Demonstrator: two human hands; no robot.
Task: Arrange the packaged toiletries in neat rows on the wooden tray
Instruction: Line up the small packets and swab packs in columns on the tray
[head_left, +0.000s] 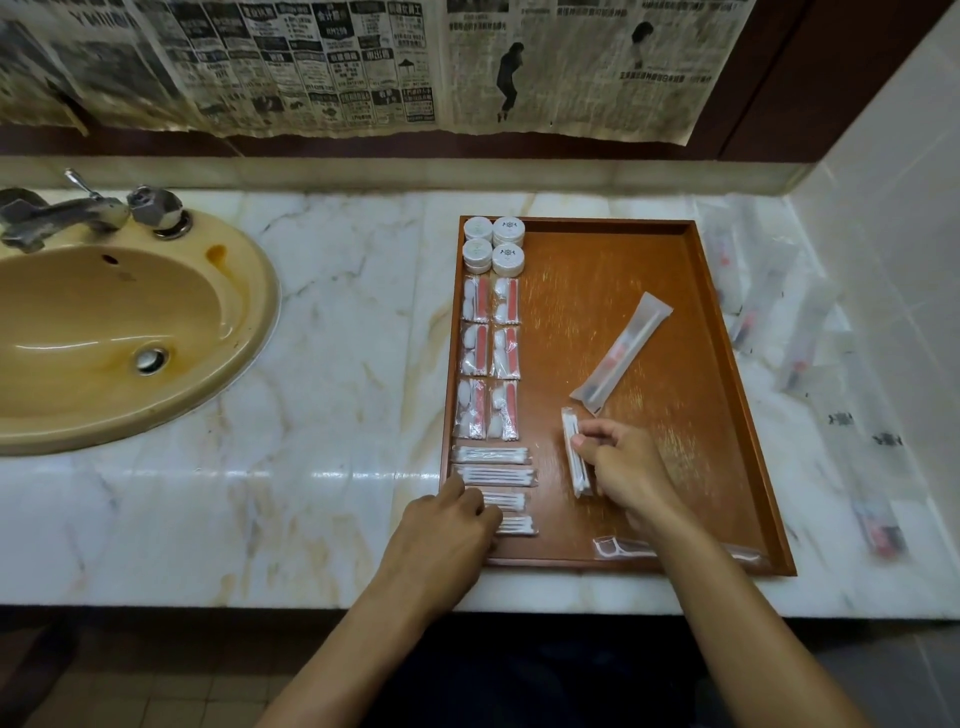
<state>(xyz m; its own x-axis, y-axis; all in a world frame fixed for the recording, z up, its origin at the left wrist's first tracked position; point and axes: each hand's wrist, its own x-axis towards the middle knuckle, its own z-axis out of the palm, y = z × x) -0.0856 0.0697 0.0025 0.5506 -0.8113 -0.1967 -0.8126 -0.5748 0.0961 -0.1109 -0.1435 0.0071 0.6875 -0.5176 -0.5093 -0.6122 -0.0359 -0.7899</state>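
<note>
A wooden tray (597, 260) lies on the marble counter. Along its left side sit several round white containers (493, 244), several packets with pink strips (491, 353) in two columns, and cotton swab packets (493, 465) stacked crosswise. My left hand (452, 525) rests with curled fingers on the lowest swab packets at the tray's near left corner. My right hand (618, 462) pinches one swab packet (574, 447), held lengthwise near the tray's middle. A long toothbrush packet (621, 353) lies diagonally on the tray. A floss pick packet (623, 546) lies by the near rim, partly under my right forearm.
More clear packets (810, 338) are scattered on the counter right of the tray, up to the side wall. A yellow sink (119, 322) with a metal tap (67, 210) is at the left. Newspaper covers the wall behind.
</note>
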